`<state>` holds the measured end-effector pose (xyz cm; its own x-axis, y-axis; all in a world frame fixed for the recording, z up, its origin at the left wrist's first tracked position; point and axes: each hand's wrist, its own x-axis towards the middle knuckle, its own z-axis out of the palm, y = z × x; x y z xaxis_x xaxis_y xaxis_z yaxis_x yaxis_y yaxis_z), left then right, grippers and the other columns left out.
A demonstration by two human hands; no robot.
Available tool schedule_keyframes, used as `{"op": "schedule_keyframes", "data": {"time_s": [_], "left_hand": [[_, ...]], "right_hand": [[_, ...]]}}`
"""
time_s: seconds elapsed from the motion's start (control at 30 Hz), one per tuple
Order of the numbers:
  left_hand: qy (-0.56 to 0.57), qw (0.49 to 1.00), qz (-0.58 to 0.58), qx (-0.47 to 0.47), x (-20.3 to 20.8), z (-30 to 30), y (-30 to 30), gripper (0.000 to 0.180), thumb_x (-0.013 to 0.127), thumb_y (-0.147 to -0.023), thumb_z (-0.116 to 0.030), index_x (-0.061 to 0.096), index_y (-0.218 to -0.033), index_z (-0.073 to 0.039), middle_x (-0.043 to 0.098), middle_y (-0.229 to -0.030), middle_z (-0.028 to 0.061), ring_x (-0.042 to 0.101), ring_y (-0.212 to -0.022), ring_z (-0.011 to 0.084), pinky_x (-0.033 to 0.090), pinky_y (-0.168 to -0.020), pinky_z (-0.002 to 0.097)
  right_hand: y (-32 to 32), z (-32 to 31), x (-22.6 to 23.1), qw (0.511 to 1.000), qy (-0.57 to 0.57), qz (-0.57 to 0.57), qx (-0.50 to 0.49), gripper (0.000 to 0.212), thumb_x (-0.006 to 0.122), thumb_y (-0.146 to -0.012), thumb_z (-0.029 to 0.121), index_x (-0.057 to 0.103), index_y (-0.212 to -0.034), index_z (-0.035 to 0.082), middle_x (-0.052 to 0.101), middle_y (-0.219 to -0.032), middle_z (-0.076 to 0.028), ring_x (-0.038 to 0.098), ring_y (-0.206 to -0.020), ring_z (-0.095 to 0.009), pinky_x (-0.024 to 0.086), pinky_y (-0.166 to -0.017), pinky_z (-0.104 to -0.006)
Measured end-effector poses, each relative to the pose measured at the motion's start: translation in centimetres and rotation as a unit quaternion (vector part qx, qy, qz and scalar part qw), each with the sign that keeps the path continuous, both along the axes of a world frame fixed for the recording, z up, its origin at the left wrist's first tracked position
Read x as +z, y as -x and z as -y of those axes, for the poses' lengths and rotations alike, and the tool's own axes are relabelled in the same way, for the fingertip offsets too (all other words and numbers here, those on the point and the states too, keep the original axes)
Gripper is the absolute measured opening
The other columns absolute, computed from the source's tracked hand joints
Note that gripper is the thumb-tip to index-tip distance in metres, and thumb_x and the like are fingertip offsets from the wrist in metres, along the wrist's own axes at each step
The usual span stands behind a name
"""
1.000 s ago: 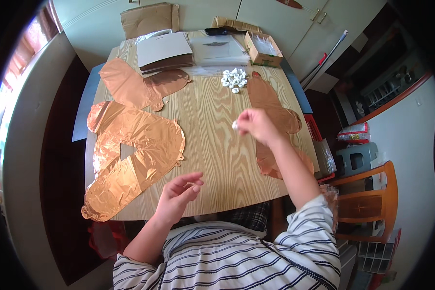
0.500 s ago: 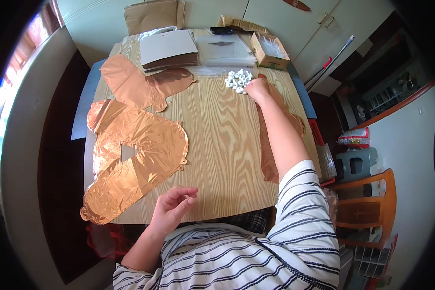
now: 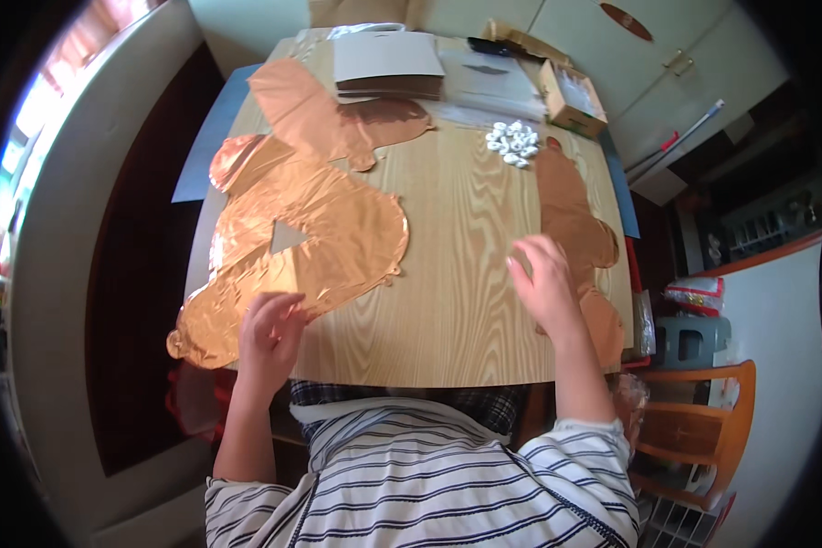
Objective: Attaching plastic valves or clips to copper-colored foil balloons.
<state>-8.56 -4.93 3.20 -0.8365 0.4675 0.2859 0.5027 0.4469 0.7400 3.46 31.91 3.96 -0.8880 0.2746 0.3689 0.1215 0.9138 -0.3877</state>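
A shiny copper-coloured foil balloon [image 3: 347,215], flat and uninflated with a triangular hole, lies on the left of the wooden table [image 3: 457,301]. My left hand [image 3: 269,333] hovers at its lower right part, fingers loosely curved and thumb apart. My right hand [image 3: 548,279] is over the right side of the table, beside a flat matte brown-copper foil balloon [image 3: 571,205]. Its fingers are bent towards the thumb; anything between them is too small to make out. Beyond it lies a pile of small white rolls [image 3: 513,143]. Another flat copper foil balloon [image 3: 292,105] rests at the far left.
A stack of white-topped cards [image 3: 388,64] stands at the back, beside clear plastic bags [image 3: 498,87] and an open cardboard box [image 3: 575,100]. A black object [image 3: 489,46] lies behind the bags. To the right of the table stands a wooden chair [image 3: 731,411] near a grey stool [image 3: 694,338].
My right hand has drawn back from the white rolls towards me. My left hand has moved left to the shiny balloon. The view has shifted, so the table sits farther right and higher.
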Motion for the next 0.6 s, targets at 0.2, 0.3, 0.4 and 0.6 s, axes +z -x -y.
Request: {"op": "schedule_keyframes", "data": {"time_s": [0.2, 0.3, 0.4, 0.6], "left_hand": [[0.162, 0.976, -0.142, 0.037, -2.8, 2.4, 1.4, 0.041, 0.072, -0.079, -0.022, 0.061, -0.116, -0.008, 0.055, -0.124, 0.0158, 0.047, -0.122, 0.0382, 0.037, -0.101, 0.0464], [0.177, 0.974, -0.14, 0.034, -3.0, 2.1, 0.7, 0.042, 0.071, -0.08, -0.025, 0.061, -0.117, -0.007, 0.055, -0.124, 0.0149, 0.046, -0.123, 0.0371, 0.035, -0.103, 0.0469], [0.171, 0.974, -0.142, 0.04, -3.3, 2.0, 1.0, 0.043, 0.071, -0.079, -0.026, 0.061, -0.116, -0.007, 0.056, -0.123, 0.0154, 0.048, -0.121, 0.0362, 0.035, -0.102, 0.0465], [0.122, 0.984, -0.132, 0.016, -3.7, 1.4, 2.6, 0.038, 0.072, -0.076, -0.018, 0.062, -0.11, -0.004, 0.058, -0.119, 0.0186, 0.054, -0.112, 0.0376, 0.043, -0.094, 0.0447]], "right_hand": [[-2.9, 4.2, -1.2, 0.998, 0.053, -0.002, 0.029, 0.025, 0.069, -0.082, 0.014, 0.065, -0.103, -0.001, 0.062, -0.106, -0.016, 0.06, -0.098, -0.034, 0.049, -0.085, -0.0416], [-1.9, 5.6, -0.7, 0.995, 0.08, -0.005, 0.05, 0.024, 0.069, -0.082, 0.014, 0.065, -0.102, -0.001, 0.062, -0.105, -0.015, 0.06, -0.097, -0.034, 0.049, -0.084, -0.0416], [-1.3, 6.1, -0.9, 0.996, 0.077, -0.005, 0.055, 0.023, 0.068, -0.083, 0.012, 0.065, -0.103, 0.001, 0.063, -0.106, -0.014, 0.062, -0.097, -0.031, 0.051, -0.081, -0.0367], [-3.3, 7.3, -0.8, 0.995, 0.063, -0.067, 0.047, 0.02, 0.07, -0.079, 0.012, 0.065, -0.095, 0.001, 0.064, -0.097, -0.014, 0.061, -0.088, -0.034, 0.049, -0.08, -0.0424]]}}
